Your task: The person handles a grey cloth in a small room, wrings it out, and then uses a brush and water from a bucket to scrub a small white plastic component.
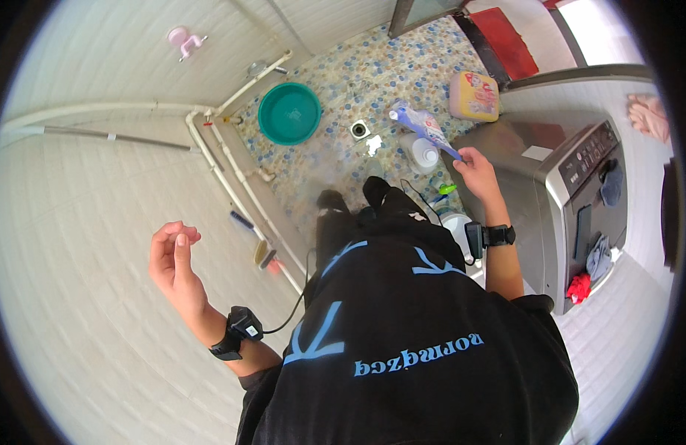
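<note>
My right hand (478, 173) pinches the bottom corner of a purple-and-white spouted pouch (426, 125) between thumb and fingers. The pouch slants away from me, its white cap end farthest off. Just below it, a white plastic jug (423, 154) stands on the pebble-patterned floor (343, 72). My left hand (175, 261) is raised in front of the pale tiled wall, with nothing in it. Its fingers are loosely curled and the thumb stands a little apart. Black straps with small devices sit around both wrists.
A green basin (290, 114) lies near the wall pipes (226, 147), left of a floor drain (360, 130). Beyond the pouch is a yellow-and-pink container (474, 97). A grey washing machine (504, 167) stands at my right. Brushes (263, 255) hang by the left pipe.
</note>
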`<state>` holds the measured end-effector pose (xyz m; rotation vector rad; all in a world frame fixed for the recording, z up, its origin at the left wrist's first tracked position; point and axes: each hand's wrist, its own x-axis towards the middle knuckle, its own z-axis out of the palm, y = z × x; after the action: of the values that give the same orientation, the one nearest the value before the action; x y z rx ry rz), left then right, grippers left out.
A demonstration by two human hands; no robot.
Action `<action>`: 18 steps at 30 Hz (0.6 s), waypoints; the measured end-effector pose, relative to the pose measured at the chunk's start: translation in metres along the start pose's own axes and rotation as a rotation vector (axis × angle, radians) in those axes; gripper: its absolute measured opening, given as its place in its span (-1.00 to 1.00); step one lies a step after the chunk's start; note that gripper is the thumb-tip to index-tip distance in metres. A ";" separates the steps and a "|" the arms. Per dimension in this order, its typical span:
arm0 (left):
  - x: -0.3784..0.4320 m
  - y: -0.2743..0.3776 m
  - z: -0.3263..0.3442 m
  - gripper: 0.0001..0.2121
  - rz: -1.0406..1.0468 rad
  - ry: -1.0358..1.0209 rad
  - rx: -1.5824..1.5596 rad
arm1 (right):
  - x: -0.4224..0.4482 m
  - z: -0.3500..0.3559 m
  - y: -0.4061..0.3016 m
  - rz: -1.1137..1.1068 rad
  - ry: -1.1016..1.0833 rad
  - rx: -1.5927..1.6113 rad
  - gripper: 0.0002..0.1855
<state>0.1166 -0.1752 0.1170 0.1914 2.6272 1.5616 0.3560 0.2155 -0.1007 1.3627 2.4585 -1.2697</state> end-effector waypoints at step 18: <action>0.022 -0.065 -0.041 -0.87 -0.205 -0.250 0.328 | 0.008 0.106 0.018 0.061 -0.377 -0.171 -0.62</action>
<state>0.0854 -0.2381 0.0790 0.1222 2.5870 0.9718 0.3300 0.1537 -0.1854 1.0380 2.1920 -1.1478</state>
